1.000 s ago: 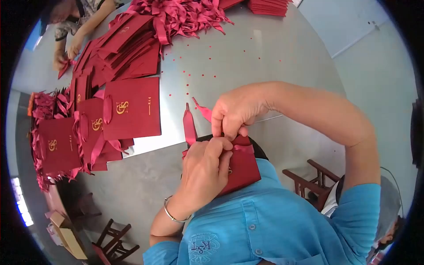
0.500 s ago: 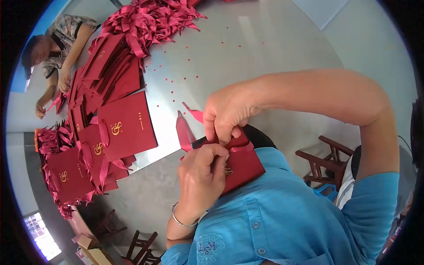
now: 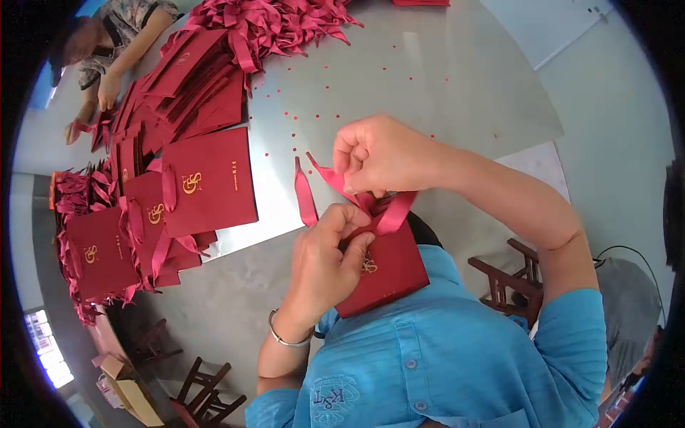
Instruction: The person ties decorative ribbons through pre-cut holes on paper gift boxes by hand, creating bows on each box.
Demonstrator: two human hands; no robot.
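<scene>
A small dark red paper bag (image 3: pixel 392 264) with a gold logo rests against the front of my blue shirt. My left hand (image 3: pixel 327 253), with a bangle on its wrist, pinches the bag's upper edge between thumb and fingers. Above the bag's mouth, my right hand (image 3: pixel 371 157) has its fingers closed on the pink ribbon (image 3: pixel 330 173). A wide ribbon loop (image 3: pixel 396 214) crosses the bag's top, and another ribbon tail (image 3: pixel 305 196) stands up beside my left hand. Part of the ribbon where it meets the bag is hidden by my fingers.
Finished-looking red bags (image 3: pixel 210 185) with ribbon handles lie at the left of the table (image 3: pixel 428 100). Behind them are stacked flat bags (image 3: pixel 193 78) and a ribbon heap (image 3: pixel 278 28). Small red dots are scattered about. A co-worker (image 3: pixel 118 50) handles a ribbon; wooden stools (image 3: pixel 514 282) stand below.
My right hand has lifted away from the bag's top, drawing the ribbon loop up and wider. My left hand stays on the bag's edge. The whole view has shifted slightly.
</scene>
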